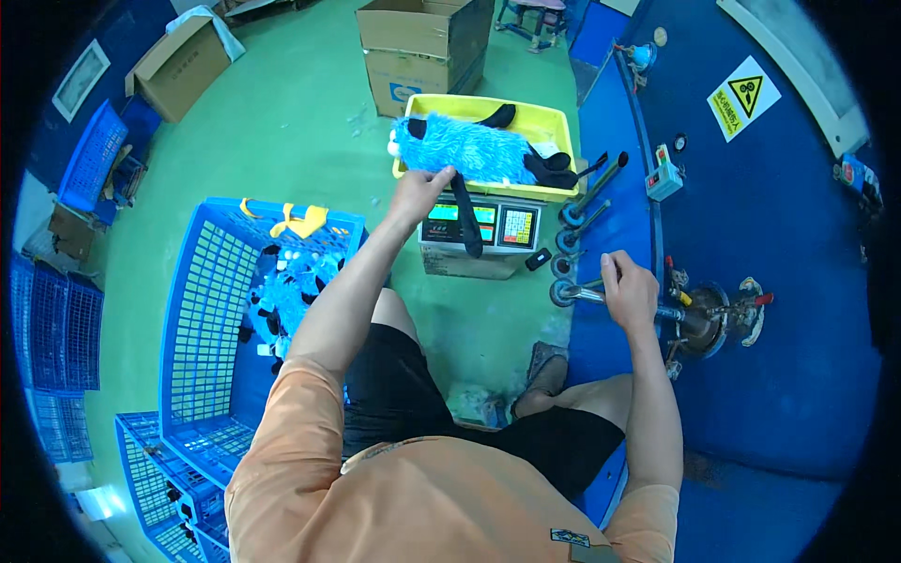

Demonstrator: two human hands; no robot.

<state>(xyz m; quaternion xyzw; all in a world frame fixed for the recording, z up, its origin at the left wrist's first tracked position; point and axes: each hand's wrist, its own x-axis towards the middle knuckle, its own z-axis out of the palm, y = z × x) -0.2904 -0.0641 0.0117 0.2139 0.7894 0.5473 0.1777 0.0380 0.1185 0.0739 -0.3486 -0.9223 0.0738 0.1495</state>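
Observation:
A furry blue plush toy point(469, 148) with black limbs lies stretched across a yellow plastic tub point(570, 122). My left hand point(422, 194) reaches forward to the tub's near edge and pinches the toy near a long black limb point(466, 220), which hangs over the front of a digital scale point(480, 225) under the tub. On the right, my right hand point(632, 291) is closed over a metal pipe point(584, 294) that comes out of the blue machine. What its fingers hold, if anything, is hidden.
At my left stands a blue crate point(199, 319) holding several blue plush pieces point(286, 296), with yellow cloth point(300, 222) on its rim. A cardboard box point(422, 56) stands beyond the tub. Rods point(596, 188) and a switch box point(664, 178) line the blue machine point(751, 225).

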